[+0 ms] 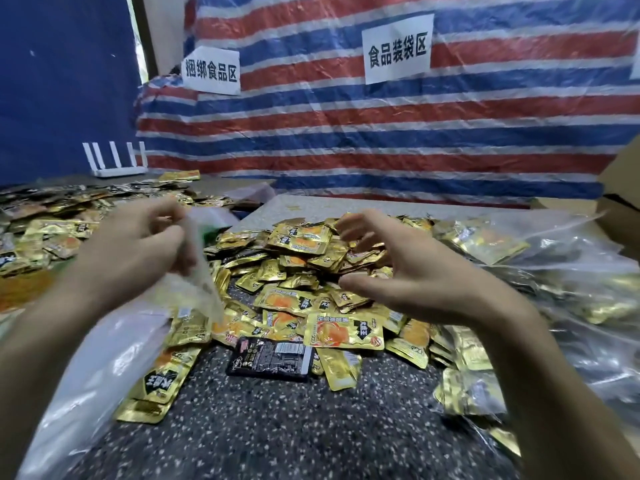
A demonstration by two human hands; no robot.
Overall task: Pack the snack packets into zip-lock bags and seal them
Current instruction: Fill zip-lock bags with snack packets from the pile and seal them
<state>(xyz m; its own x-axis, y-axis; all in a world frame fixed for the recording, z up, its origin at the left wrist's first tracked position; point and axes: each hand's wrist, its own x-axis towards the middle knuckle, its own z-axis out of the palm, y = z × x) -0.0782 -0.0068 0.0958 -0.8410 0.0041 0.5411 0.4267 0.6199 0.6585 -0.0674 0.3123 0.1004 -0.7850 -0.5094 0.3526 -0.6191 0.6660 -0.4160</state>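
Left hand (138, 247) curled (right hand (412, 275) splayed)

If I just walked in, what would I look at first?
Probably the big heap of shiny gold snack packets in the middle of the speckled table, with one black packet at its near edge. Above it the left hand pinches a clear zip-lock bag while the right hand hovers open over the heap. Behind hangs a red, white and blue striped tarp.

Open speckled table (277, 434) up front | packet heap (301, 268) blocks centre | filled bags (571, 282) crowd the right edge
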